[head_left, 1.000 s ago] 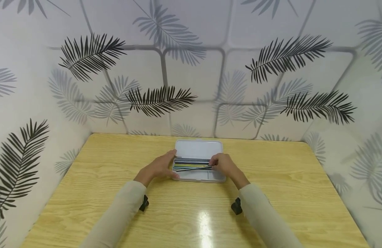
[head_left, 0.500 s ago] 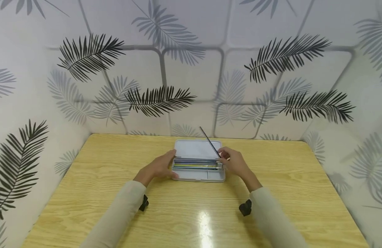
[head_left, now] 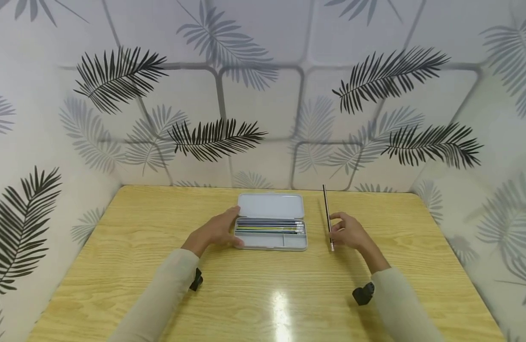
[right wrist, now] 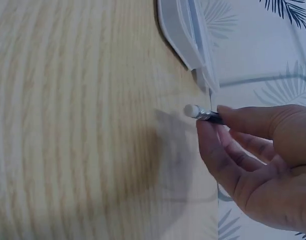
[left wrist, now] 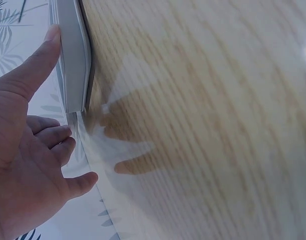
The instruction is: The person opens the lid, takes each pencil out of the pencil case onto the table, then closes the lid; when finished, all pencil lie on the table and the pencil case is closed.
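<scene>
The white rectangular hinged pencil case (head_left: 263,241) sits on the yellow wood-grain table (head_left: 254,289). Its flat white lid (head_left: 270,205) lies folded back on the case's far side.

Left hand (head_left: 213,232): positioned at the case's left end. Thumb and fingers are spread apart; the thumb touches the case's near side.

Right hand (head_left: 350,232): located to the right of the case, apart from it. Thumb and fingertips are together, clamped on a slim black pencil (head_left: 327,209) near its white eraser (right wrist: 191,110). The pencil is just beside the case's right end, eraser end toward the person.

A row of dark, blue and yellow-green pencils (head_left: 267,227) occupies the case's far compartment. A leaf-patterned pale wall (head_left: 263,104) rises beyond the case.
</scene>
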`<state>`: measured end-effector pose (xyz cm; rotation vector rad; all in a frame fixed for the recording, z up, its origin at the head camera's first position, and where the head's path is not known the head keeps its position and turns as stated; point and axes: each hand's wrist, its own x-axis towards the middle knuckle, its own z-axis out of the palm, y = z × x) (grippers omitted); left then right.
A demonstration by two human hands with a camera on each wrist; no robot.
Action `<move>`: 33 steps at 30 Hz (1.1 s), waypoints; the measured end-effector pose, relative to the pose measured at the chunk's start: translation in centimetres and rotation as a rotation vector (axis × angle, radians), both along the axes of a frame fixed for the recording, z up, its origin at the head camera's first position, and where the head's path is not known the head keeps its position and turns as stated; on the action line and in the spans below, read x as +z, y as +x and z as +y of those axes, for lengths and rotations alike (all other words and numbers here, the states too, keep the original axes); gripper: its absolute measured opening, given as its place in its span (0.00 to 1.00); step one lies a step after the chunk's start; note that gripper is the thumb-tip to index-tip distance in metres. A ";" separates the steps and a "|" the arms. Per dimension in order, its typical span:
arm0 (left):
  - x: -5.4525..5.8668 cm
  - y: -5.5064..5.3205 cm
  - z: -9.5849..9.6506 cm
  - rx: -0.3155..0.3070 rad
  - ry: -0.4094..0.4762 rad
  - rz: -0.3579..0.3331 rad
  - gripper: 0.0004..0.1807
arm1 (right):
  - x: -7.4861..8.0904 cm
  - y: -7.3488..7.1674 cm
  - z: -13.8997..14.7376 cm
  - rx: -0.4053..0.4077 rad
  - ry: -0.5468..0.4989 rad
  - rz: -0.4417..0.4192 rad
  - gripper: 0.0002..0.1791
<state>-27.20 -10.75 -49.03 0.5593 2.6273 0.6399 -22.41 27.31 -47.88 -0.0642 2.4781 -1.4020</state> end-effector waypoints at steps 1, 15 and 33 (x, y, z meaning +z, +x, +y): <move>0.1 0.0 0.0 -0.001 -0.002 0.000 0.62 | -0.1 0.2 0.2 -0.006 0.005 -0.017 0.31; 0.0 0.0 0.1 0.011 -0.008 -0.013 0.61 | -1.2 0.6 -0.1 -0.057 0.512 0.055 0.30; 0.0 -0.2 0.1 0.007 0.004 -0.020 0.62 | 0.2 -1.7 -3.0 0.005 0.254 0.231 0.15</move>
